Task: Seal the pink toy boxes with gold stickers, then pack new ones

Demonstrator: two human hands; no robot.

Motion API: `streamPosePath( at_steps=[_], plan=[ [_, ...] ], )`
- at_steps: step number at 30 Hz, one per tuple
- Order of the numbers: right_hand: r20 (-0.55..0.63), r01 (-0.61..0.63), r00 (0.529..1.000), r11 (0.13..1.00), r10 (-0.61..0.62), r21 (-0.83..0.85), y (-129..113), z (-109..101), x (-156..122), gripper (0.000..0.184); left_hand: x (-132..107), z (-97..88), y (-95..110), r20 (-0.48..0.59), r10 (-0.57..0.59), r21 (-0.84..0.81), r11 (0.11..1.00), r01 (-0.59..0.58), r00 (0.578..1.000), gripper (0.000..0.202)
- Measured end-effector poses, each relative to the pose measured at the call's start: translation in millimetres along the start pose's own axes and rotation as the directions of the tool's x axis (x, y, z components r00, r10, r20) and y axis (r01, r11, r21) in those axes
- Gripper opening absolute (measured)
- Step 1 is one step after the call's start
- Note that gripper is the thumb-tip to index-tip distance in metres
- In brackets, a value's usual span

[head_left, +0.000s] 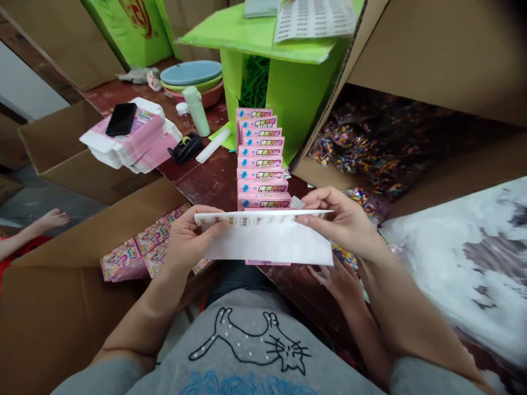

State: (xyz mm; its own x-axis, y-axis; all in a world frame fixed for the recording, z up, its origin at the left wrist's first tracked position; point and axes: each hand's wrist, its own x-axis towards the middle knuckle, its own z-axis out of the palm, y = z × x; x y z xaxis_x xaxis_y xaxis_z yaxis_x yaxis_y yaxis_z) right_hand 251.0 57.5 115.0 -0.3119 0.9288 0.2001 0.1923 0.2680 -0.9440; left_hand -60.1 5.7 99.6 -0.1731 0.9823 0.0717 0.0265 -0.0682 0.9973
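My left hand (187,238) grips the left end of a white sticker sheet (267,241), thumb on top. My right hand (346,219) pinches the sheet's upper right edge, where a row of small round stickers runs. The sheet is held level above my lap, just in front of a row of pink boxes (261,159) standing one behind another on the dark red table (206,181). Below my right hand, another hand (337,280) lies with fingers spread by the table's edge; I cannot tell whose it is.
An open carton (140,247) at left holds more pink boxes. Behind it lie flat pink cartons (135,142) with a black phone (121,118), a tape dispenser (185,147), a pale bottle (196,109) and bowls (193,77). A big carton of colourful packets (370,148) stands at right. Someone's foot (51,219) shows far left.
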Motion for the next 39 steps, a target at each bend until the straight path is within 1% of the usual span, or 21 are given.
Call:
streamPosePath(
  at_steps=[2,5,7,9,12,14,16,17,19,21,22,24,26,28,31,33,36,37,39],
  plan=[
    [-0.006,0.002,1.000,1.000,-0.002,0.000,0.7,0.8,-1.5,0.031,4.1,1.4,-4.8,-0.008,-0.001,-0.056,0.998,0.001,1.000,0.030],
    [0.021,0.012,1.000,1.000,-0.012,-0.017,0.3,1.2,-1.7,0.038,12.8,1.9,-11.5,-0.050,-0.038,-0.125,0.992,0.031,0.998,0.037],
    [0.016,0.005,1.000,1.000,-0.004,-0.013,1.4,2.8,-1.3,0.040,17.8,1.6,-14.7,-0.126,-0.060,-0.117,0.992,0.045,0.990,0.043],
    [0.013,0.000,1.000,1.000,0.001,-0.016,5.0,5.5,-1.1,0.041,20.9,0.9,-17.3,-0.202,-0.055,-0.077,0.996,0.040,0.978,0.040],
    [-0.010,-0.009,1.000,1.000,0.009,-0.009,13.4,9.0,-0.7,0.038,21.6,-0.5,-20.6,-0.250,-0.022,-0.029,0.999,0.015,0.968,0.035],
    [-0.034,-0.029,0.999,0.999,0.031,0.033,17.7,9.4,0.0,0.037,20.4,-1.6,-22.3,-0.240,-0.021,-0.016,1.000,0.017,0.971,0.033],
    [-0.047,-0.049,0.997,0.996,0.053,0.078,19.4,8.2,0.6,0.038,19.3,-2.4,-23.4,-0.207,-0.048,-0.034,0.999,0.042,0.977,0.032],
    [-0.052,-0.054,0.997,0.995,0.059,0.089,19.2,7.2,0.7,0.039,19.1,-2.3,-23.8,-0.183,-0.071,-0.061,0.996,0.061,0.981,0.034],
    [-0.057,-0.045,0.997,0.995,0.050,0.084,18.0,5.4,0.3,0.037,19.2,-0.7,-24.4,-0.122,-0.135,-0.135,0.984,0.118,0.983,0.048],
    [-0.059,-0.019,0.998,0.998,0.023,0.063,16.8,4.4,-0.5,0.034,19.5,2.7,-24.7,-0.070,-0.209,-0.209,0.959,0.191,0.975,0.060],
    [-0.058,-0.009,0.998,0.999,0.012,0.052,16.6,4.3,-0.8,0.032,19.6,4.8,-24.9,-0.055,-0.246,-0.236,0.945,0.226,0.968,0.061],
    [-0.051,0.001,0.999,0.999,0.001,0.038,16.9,4.9,-1.3,0.029,19.3,8.7,-25.1,-0.051,-0.294,-0.267,0.925,0.271,0.954,0.054],
    [-0.065,0.008,0.998,0.999,-0.006,0.033,17.1,6.8,-1.6,0.026,19.1,11.2,-24.9,-0.081,-0.290,-0.267,0.928,0.260,0.954,0.049],
    [-0.102,0.008,0.995,0.999,-0.004,0.040,16.3,10.1,-2.3,0.026,19.8,11.5,-24.3,-0.113,-0.242,-0.245,0.947,0.209,0.964,0.046],
    [-0.158,-0.031,0.987,0.997,0.042,0.067,13.2,16.8,-4.1,0.035,23.3,9.3,-23.0,-0.137,-0.167,-0.233,0.963,0.132,0.976,0.047],
    [-0.165,-0.057,0.984,0.995,0.070,0.082,12.2,20.5,-4.4,0.042,26.8,7.5,-23.0,-0.165,-0.164,-0.255,0.960,0.118,0.973,0.054],
    [-0.137,-0.071,0.987,0.994,0.081,0.080,14.7,21.6,-1.9,0.049,30.5,4.9,-26.2,-0.216,-0.195,-0.262,0.955,0.136,0.957,0.063],
    [-0.118,-0.075,0.989,0.994,0.085,0.081,16.4,20.6,-0.6,0.050,30.6,3.6,-28.0,-0.228,-0.193,-0.251,0.959,0.135,0.954,0.064],
    [-0.051,-0.096,0.994,0.992,0.101,0.088,19.6,16.5,1.9,0.044,28.6,-0.1,-32.3,-0.237,-0.164,-0.213,0.970,0.114,0.958,0.062]
  ],
)
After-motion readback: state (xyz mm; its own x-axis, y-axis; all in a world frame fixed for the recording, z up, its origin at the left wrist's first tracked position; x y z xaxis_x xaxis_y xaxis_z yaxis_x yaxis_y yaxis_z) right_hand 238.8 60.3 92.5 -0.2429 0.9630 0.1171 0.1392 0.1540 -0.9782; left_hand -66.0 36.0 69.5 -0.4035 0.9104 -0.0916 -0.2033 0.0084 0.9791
